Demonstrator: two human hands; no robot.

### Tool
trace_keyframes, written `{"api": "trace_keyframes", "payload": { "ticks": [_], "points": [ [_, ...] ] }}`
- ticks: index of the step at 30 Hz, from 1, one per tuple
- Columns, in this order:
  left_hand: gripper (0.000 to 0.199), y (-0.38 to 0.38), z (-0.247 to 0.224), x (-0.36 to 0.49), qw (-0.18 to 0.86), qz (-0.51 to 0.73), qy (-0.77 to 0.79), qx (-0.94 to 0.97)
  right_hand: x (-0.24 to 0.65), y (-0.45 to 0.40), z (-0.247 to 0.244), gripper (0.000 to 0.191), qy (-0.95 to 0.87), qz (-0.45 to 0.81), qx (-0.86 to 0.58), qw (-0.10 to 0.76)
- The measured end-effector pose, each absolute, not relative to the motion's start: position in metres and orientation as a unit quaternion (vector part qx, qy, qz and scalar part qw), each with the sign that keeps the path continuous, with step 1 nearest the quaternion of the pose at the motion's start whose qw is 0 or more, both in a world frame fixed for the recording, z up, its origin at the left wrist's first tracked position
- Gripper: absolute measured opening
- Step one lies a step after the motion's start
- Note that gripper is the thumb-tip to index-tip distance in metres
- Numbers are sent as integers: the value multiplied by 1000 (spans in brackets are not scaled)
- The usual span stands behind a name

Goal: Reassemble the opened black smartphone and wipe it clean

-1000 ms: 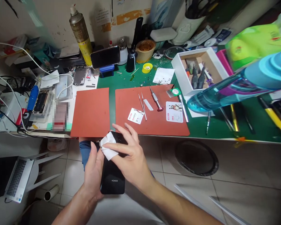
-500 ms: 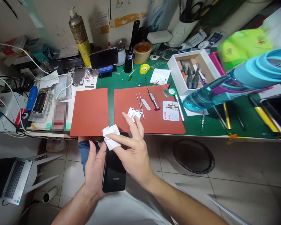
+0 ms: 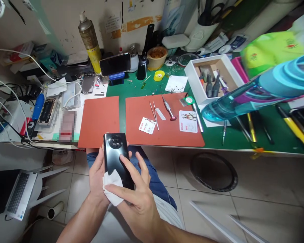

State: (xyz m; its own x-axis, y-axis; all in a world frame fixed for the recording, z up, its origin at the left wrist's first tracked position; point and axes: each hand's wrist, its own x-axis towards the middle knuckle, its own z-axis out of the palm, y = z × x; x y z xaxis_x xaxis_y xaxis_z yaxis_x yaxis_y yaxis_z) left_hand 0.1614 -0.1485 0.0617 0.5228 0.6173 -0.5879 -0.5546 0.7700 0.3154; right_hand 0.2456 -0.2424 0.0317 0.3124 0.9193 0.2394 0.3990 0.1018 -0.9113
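Observation:
A black smartphone (image 3: 116, 156) lies back side up over my lap, its round camera ring near the top end. My left hand (image 3: 97, 172) wraps it from the left and beneath, with fingertips showing along the right edge. A white tissue (image 3: 113, 187) is pressed on the phone's lower left part by my right hand (image 3: 138, 194). The tissue sits between that hand's thumb and index finger, while another finger touches the phone's back and the others are spread. The phone's bottom end is hidden by the tissue and my right hand.
Two orange mats (image 3: 98, 118) lie on the green bench; the right one carries tweezers (image 3: 155, 116), a screwdriver (image 3: 169, 108) and cards. A blue bottle (image 3: 243, 91) and white tool box (image 3: 210, 79) stand right. Below is a black-rimmed bin (image 3: 214, 172).
My right hand and the tissue have slid from the phone's top end down to its lower part. The camera ring, covered before, now shows.

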Motion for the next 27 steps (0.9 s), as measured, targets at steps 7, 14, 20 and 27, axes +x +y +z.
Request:
{"api": "trace_keyframes", "payload": {
  "ticks": [7, 14, 20, 27],
  "points": [
    [57, -152, 61, 161, 854, 352, 382, 32, 282, -201, 23, 31, -452, 257, -662, 540],
    [57, -150, 61, 160, 854, 350, 382, 44, 265, -212, 28, 29, -467, 262, -648, 541],
    [58, -145, 67, 162, 846, 374, 375, 56, 253, -247, 28, 34, -497, 268, -617, 549],
    [50, -149, 66, 159, 842, 373, 387, 54, 290, -205, 24, 29, -451, 228, -645, 574]
  ]
}}
